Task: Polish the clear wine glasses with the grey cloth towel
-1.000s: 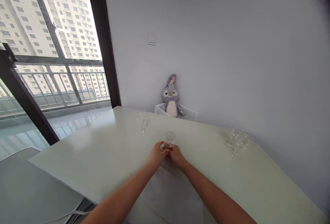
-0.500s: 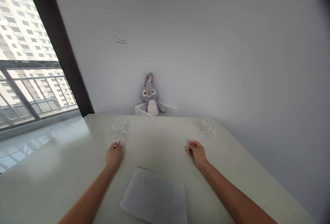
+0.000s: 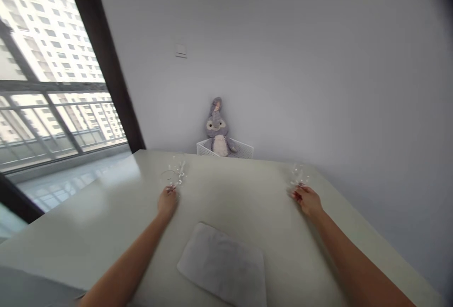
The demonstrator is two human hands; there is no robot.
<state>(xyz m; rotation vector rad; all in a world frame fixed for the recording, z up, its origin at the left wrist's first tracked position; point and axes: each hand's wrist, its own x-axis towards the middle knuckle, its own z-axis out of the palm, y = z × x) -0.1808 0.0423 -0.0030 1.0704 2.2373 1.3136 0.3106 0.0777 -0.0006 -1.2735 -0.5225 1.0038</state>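
Pinching glass [image 3: 170, 176] in left hand [image 3: 167, 201] near table's [image 3: 226, 198] far-left corner; with half-curled right hand [image 3: 307, 199] by far-right-corner glasses [image 3: 300, 176], cannot confirm grip.

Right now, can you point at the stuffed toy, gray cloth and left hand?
Stuffed toy [image 3: 216, 130]: head view, on its head.
Gray cloth [image 3: 226, 263]: head view, middle of its top.
Left hand [image 3: 167, 202]: head view, back of hand.

Tabletop [image 3: 233, 194]: smooth, semi-gloss. Glassware [image 3: 181, 171]: clear, smooth, shiny. Cloth [image 3: 226, 264]: matt, soft-looking. Toy [image 3: 216, 128]: plush, fuzzy. Basket [image 3: 245, 150]: perforated, apparently plastic. Wall [image 3: 283, 71]: matt.
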